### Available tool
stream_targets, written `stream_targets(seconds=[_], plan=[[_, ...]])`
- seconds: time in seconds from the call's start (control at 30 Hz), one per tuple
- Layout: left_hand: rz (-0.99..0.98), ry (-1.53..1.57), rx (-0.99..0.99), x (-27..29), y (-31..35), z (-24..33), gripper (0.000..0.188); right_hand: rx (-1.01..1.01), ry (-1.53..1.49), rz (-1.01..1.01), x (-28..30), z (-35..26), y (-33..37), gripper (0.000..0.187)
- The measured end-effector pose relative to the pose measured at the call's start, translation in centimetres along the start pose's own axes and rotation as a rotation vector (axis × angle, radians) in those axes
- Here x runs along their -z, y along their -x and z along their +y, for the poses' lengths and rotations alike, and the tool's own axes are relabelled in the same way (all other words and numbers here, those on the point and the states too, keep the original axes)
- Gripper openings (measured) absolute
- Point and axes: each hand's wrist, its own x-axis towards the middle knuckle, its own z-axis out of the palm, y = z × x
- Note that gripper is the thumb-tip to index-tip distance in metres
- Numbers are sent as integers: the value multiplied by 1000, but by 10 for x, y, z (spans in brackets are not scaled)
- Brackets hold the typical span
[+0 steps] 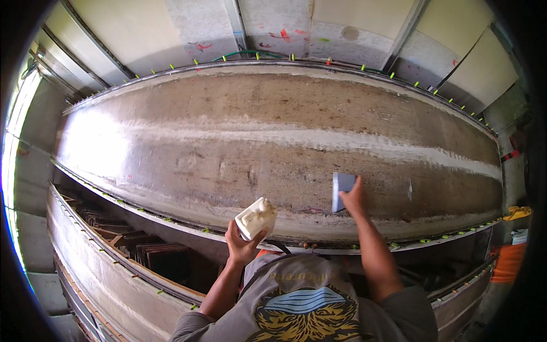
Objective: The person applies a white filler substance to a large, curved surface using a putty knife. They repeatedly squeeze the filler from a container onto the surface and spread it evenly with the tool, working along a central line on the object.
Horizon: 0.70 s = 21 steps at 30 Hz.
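Note:
In front of me lies a long, brown, worn panel (256,102) with a whitish band (285,135) running along its length. My left hand (242,246) grips a cream-coloured rectangular piece, like a small putty board (249,227), near the panel's front edge. A pale lump of putty-like paste (262,210) sits on it. Farther right, my right hand (354,199) is closed on a wide, flat grey spreader (342,187). Its pale straight edge points left, low over the panel; whether it touches the surface I cannot tell.
Yellow-green clips (292,57) line the panel's edges. Pale wall sheets (353,23) with metal posts rise behind. At the lower left, a second long panel (114,268) stands beside stacked dark boards (165,256). Orange cloth (509,263) hangs at the right.

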Motion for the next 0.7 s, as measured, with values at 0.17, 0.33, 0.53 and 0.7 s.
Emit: stream_targets(seconds=[0.17,0.33,0.53,0.7], plan=[[-42,-87,-35,2,-3,-18,64,195,-243,-148,-88,-69,33,77],[-81,-139,13,20,-1,1,65,86,-401,-162,-85,-15,-1,84],[82,-85,8,35,2,-5,63,60,-103,-249,-34,-91,-38,89],[105,-133,50,43,-2,-1,63,304,-131,-459,-161,-184,-2,89]])
